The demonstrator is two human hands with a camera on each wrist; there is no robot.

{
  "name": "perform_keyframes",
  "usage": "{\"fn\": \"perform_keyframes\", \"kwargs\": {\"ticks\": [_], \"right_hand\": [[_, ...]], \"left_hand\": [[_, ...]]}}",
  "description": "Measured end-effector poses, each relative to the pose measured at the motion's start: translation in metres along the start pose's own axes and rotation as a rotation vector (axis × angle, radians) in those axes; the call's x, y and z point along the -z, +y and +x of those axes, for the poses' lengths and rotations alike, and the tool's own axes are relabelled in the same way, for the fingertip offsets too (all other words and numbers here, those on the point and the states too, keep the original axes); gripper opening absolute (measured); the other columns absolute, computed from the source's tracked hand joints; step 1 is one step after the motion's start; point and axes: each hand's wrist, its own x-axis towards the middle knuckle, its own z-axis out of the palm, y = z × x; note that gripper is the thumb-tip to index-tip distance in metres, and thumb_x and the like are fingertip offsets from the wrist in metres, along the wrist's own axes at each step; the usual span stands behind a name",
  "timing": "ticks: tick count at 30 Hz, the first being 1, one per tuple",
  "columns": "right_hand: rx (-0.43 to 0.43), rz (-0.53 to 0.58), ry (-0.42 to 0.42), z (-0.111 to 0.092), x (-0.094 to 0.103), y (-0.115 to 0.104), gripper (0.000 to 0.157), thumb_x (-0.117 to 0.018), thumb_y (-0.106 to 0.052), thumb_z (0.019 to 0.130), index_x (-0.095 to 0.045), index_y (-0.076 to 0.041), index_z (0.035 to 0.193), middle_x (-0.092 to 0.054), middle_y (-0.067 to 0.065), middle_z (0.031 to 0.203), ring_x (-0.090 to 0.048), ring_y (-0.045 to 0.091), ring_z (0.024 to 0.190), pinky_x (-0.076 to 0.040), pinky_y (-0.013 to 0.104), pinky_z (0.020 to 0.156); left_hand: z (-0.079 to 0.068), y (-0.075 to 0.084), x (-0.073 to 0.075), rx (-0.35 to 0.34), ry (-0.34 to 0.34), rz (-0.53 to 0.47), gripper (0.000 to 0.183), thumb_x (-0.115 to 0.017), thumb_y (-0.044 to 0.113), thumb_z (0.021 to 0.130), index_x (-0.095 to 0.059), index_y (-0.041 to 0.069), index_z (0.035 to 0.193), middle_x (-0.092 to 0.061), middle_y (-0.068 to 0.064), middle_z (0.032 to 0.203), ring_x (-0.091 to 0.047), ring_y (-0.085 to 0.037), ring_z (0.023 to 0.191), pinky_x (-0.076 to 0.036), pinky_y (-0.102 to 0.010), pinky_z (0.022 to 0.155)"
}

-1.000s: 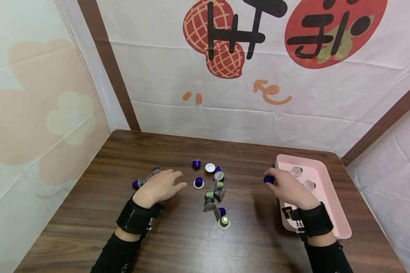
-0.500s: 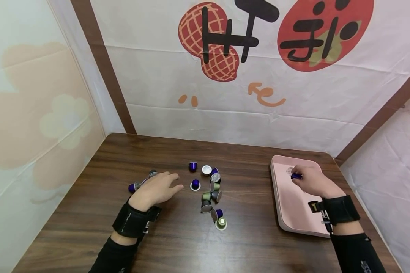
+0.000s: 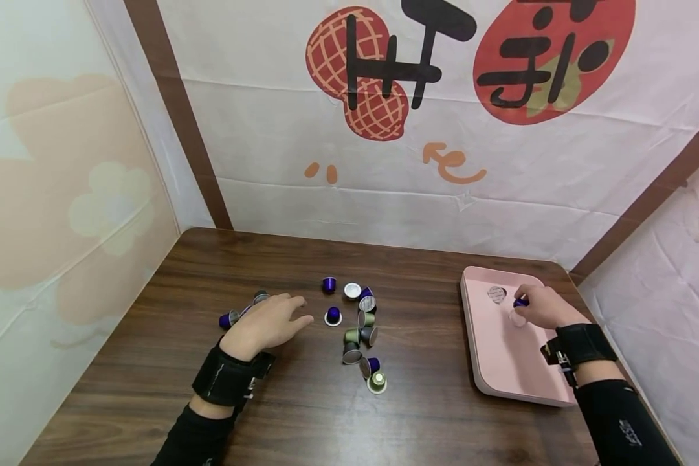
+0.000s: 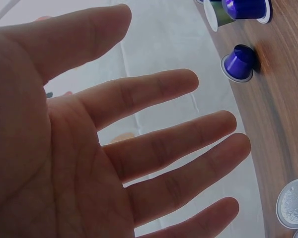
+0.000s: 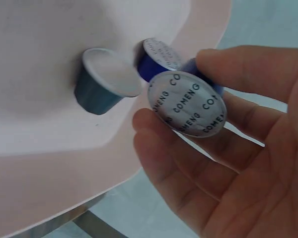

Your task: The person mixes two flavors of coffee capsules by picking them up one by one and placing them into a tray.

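My right hand [image 3: 546, 308] pinches a blue coffee capsule [image 5: 188, 105] over the pink tray [image 3: 489, 380]; its printed foil lid faces the wrist camera. Inside the tray, near the held capsule, are a teal capsule [image 5: 100, 82] with a white lid and a second blue capsule [image 5: 156, 59] with a printed lid. My left hand [image 3: 263, 325] hovers with fingers spread over the left part of the table, holding nothing. Just beyond it lie a few capsules, partly hidden by the hand, among them a blue capsule [image 3: 226, 320].
Across the middle of the wooden table [image 3: 425, 336] runs a loose line of several capsules, including an upright blue capsule [image 3: 332, 315], a white-lidded capsule [image 3: 352, 291] and a green capsule [image 3: 377, 381]. A printed cloth [image 3: 326, 213] hangs behind the table.
My right hand has carried the blue capsule rightward from the tray's left edge to inside the tray area. The left hand keeps its place; the head view has shifted slightly.
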Motion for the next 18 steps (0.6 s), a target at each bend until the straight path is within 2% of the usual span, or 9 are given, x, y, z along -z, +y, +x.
{"fn": "perform_keyframes", "kwargs": {"ticks": [5, 11, 18], "right_hand": [[0.015, 0.006, 0.021, 0.005, -0.004, 0.004, 0.025, -0.065, -0.005, 0.082, -0.058, 0.012, 0.099, -0.064, 0.021, 0.088, -0.061, 0.032, 0.078, -0.049, 0.046, 0.068], [0.004, 0.024, 0.008, 0.008, -0.005, 0.007, 0.024, -0.064, -0.005, 0.084, -0.058, 0.012, 0.100, -0.062, 0.016, 0.081, -0.060, 0.025, 0.069, -0.048, 0.041, 0.063], [0.014, -0.001, 0.032, 0.005, -0.001, -0.005, 0.024, -0.064, -0.005, 0.084, -0.058, 0.012, 0.099, -0.061, 0.016, 0.078, -0.058, 0.029, 0.071, -0.047, 0.045, 0.064]], "left_hand": [[0.000, 0.000, 0.001, -0.003, 0.003, -0.001, 0.047, -0.053, 0.035, 0.097, -0.054, 0.001, 0.131, -0.051, -0.022, 0.131, -0.045, -0.039, 0.122, -0.037, -0.054, 0.097], [0.000, 0.002, 0.003, 0.002, 0.002, 0.002, 0.047, -0.053, 0.034, 0.097, -0.053, 0.002, 0.131, -0.050, -0.023, 0.132, -0.045, -0.039, 0.122, -0.037, -0.054, 0.097], [-0.001, 0.003, 0.003, 0.011, 0.000, 0.000, 0.047, -0.053, 0.034, 0.097, -0.053, 0.001, 0.131, -0.050, -0.023, 0.131, -0.046, -0.039, 0.121, -0.038, -0.053, 0.096]]}}
